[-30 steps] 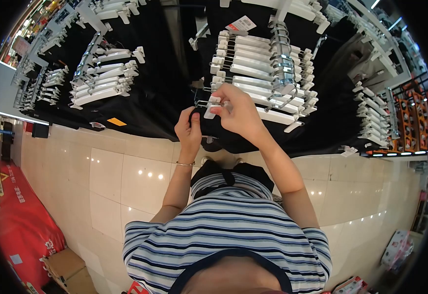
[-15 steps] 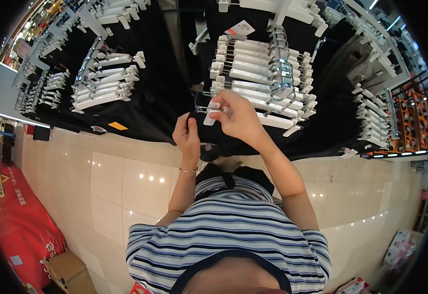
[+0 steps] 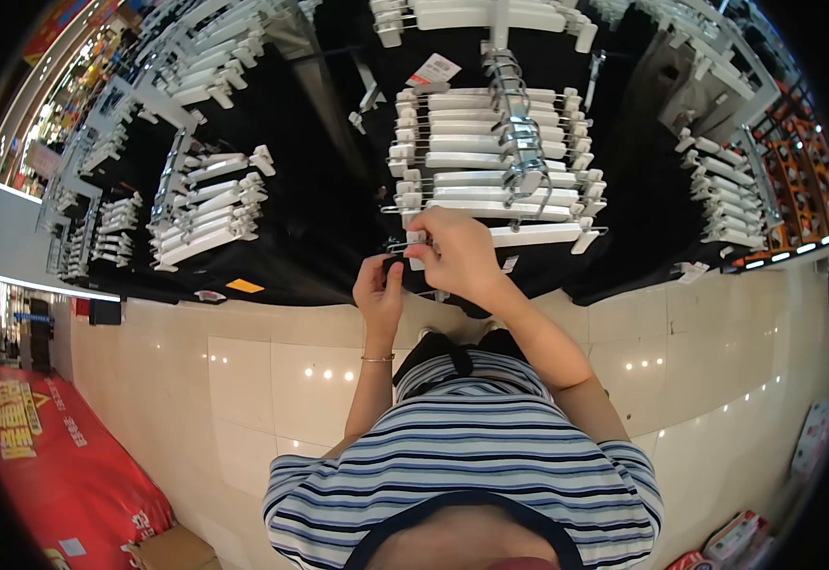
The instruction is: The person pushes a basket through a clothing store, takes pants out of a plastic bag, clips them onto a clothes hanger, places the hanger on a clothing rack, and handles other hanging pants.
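Note:
My right hand (image 3: 457,249) is closed on the clip at the left end of the front white clip hanger (image 3: 533,235). Its thumb and fingers cover most of that clip. Just below and to the left, my left hand (image 3: 378,288) pinches the edge of a black garment (image 3: 395,260) beside the clip. Whether the cloth sits between the clip's jaws cannot be made out. Behind my right hand, several more white clip hangers (image 3: 500,128) hang in a row from a metal rail (image 3: 525,176), with black garments below them.
More white hangers with dark garments hang at the left (image 3: 210,223) and right (image 3: 726,204). A price tag (image 3: 435,69) lies behind the central row. A red printed cloth (image 3: 77,465) and a cardboard box (image 3: 175,549) are at lower left. Tiled floor (image 3: 243,380) lies around me.
The view has shifted, so the racks at left and my hands appear lower. My right hand now covers more of the clip. My left hand still pinches the black cloth.

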Action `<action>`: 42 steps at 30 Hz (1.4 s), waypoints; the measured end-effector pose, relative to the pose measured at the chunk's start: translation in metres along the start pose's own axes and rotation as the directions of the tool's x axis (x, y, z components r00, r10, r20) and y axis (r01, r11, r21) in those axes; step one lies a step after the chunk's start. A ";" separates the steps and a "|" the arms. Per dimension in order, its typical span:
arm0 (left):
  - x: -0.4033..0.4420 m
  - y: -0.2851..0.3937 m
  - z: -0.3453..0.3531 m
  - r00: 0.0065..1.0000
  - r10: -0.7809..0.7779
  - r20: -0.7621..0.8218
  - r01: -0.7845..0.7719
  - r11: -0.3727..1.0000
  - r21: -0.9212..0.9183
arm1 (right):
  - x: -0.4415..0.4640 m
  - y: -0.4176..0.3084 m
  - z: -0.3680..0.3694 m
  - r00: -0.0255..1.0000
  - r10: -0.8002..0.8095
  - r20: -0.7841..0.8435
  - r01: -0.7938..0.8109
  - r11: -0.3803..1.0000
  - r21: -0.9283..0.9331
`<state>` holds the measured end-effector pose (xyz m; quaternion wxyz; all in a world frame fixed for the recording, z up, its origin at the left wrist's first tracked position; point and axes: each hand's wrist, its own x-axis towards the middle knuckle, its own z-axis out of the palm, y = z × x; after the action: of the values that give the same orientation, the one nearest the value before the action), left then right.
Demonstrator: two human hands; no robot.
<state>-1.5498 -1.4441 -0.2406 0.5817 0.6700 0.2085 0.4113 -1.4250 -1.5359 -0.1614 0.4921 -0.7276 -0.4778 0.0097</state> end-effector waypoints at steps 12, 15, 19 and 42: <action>0.016 -0.022 0.009 0.994 0.058 -0.095 -0.064 0.996 -0.065 | -0.006 0.007 0.005 0.982 -0.124 -0.142 0.116 0.991 -0.061; 0.019 -0.024 0.009 0.996 0.064 -0.067 -0.068 0.995 -0.074 | -0.025 0.005 -0.001 0.978 -0.183 -0.098 0.169 0.976 -0.137; 0.021 -0.034 0.004 0.996 0.070 -0.062 -0.071 0.997 -0.022 | -0.095 0.040 -0.026 0.956 -0.268 -0.118 0.227 0.934 -0.277; 0.017 -0.066 0.009 0.984 -0.117 0.136 0.112 0.993 0.041 | -0.185 0.133 -0.088 0.706 0.557 -0.436 -0.393 0.822 0.413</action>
<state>-1.5193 -1.4213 -0.2980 0.6064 0.6934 0.2125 0.3262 -1.3921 -1.7365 -0.2967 0.6868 -0.7190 -0.1066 0.0025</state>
